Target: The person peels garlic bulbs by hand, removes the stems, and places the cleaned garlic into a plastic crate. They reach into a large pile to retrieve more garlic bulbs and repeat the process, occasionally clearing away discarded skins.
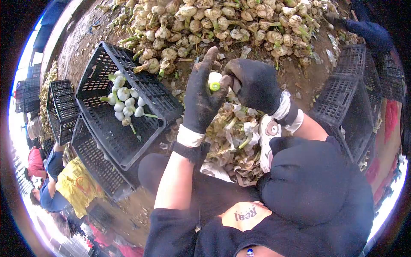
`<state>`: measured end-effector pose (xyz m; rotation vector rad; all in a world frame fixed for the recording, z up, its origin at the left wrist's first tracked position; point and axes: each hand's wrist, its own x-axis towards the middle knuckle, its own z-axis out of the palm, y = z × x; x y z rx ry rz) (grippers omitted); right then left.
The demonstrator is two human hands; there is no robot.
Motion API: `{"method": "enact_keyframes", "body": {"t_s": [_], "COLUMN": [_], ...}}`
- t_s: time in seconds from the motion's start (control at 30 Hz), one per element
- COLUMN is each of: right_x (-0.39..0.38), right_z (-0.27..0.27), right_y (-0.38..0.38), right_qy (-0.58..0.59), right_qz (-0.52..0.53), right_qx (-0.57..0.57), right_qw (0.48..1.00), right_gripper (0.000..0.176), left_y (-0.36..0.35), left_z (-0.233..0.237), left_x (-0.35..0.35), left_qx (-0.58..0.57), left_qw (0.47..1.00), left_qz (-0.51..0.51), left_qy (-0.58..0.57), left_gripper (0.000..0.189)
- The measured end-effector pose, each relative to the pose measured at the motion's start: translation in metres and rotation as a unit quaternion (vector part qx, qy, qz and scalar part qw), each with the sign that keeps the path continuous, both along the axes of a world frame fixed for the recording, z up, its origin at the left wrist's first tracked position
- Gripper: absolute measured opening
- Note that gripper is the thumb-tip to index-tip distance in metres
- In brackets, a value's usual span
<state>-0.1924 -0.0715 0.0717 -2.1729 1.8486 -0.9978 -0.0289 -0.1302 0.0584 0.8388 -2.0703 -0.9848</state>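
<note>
My left hand (202,92), in a black glove, is closed on a garlic bulb (215,78) with a cut green stem end facing me. The bulb is white and clean, and one finger stretches up past it. Close against its right side, my right hand (256,85), also gloved in black, has its fingers curled in. Whether those fingers hold anything is hidden. Below both hands lies a heap of papery garlic skins and stem scraps (235,128). To the left, a tilted black plastic crate (150,100) contains several clean white garlic bulbs (123,95).
A large pile of dirty garlic bulbs (214,21) spreads across the ground ahead. Black crates (342,98) stand at the right, and another crate (62,109) at the far left. Another person's sleeve (370,34) shows top right. A yellow sack (77,184) is lower left, near other people.
</note>
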Motion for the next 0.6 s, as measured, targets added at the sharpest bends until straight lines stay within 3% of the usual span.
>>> {"method": "enact_keyframes", "body": {"t_s": [0.07, 0.13, 0.2, 0.3, 0.33, 0.37, 0.4, 0.5, 0.53, 0.57, 0.6], "right_x": [-0.003, -0.003, -0.003, -0.003, -0.004, -0.004, -0.007, -0.025, -0.015, -0.013, -0.011], "right_z": [-0.004, -0.007, -0.023, -0.051, -0.054, -0.053, -0.051, -0.026, -0.009, -0.009, -0.011], "right_y": [0.0, 0.002, 0.011, 0.021, 0.022, 0.022, 0.02, -0.001, -0.001, -0.003, -0.004], "right_qy": [-0.015, -0.037, -0.059, -0.021, -0.149, -0.274, -0.275, -0.533, -0.486, -0.487, -0.426], "right_qz": [-0.014, -0.033, -0.051, 0.006, 0.003, -0.003, -0.004, 0.165, 0.037, 0.037, 0.022], "right_qx": [-0.005, 0.034, 0.071, 0.171, 0.191, 0.21, 0.212, 0.172, 0.263, 0.261, 0.199], "right_qw": [1.0, 0.998, 0.994, 0.985, 0.97, 0.938, 0.938, 0.812, 0.832, 0.833, 0.882], "right_gripper": [0.011, 0.01, 0.009, 0.018, 0.023, 0.028, 0.028, 0.034, 0.038, 0.038, 0.036], "left_y": [0.001, 0.005, 0.002, -0.003, -0.004, -0.002, 0.0, -0.001, -0.004, -0.002, 0.002], "left_z": [-0.002, 0.002, 0.005, 0.019, 0.017, 0.015, 0.013, 0.009, 0.005, 0.0, -0.007], "left_x": [-0.002, -0.003, -0.001, -0.001, 0.006, 0.008, 0.009, -0.002, 0.0, -0.001, -0.001], "left_qx": [0.023, 0.226, 0.266, 0.331, 0.223, 0.17, 0.114, 0.226, 0.169, 0.167, 0.185], "left_qw": [0.999, 0.958, 0.939, 0.893, 0.956, 0.976, 0.99, 0.954, 0.977, 0.977, 0.978], "left_qz": [-0.008, -0.028, -0.014, -0.008, 0.012, 0.019, 0.029, -0.101, -0.097, -0.098, -0.053], "left_qy": [0.033, 0.175, 0.218, 0.304, 0.191, 0.131, 0.072, 0.172, 0.091, 0.09, 0.085], "left_gripper": [0.059, 0.053, 0.052, 0.053, 0.053, 0.053, 0.054, 0.06, 0.064, 0.064, 0.065]}}
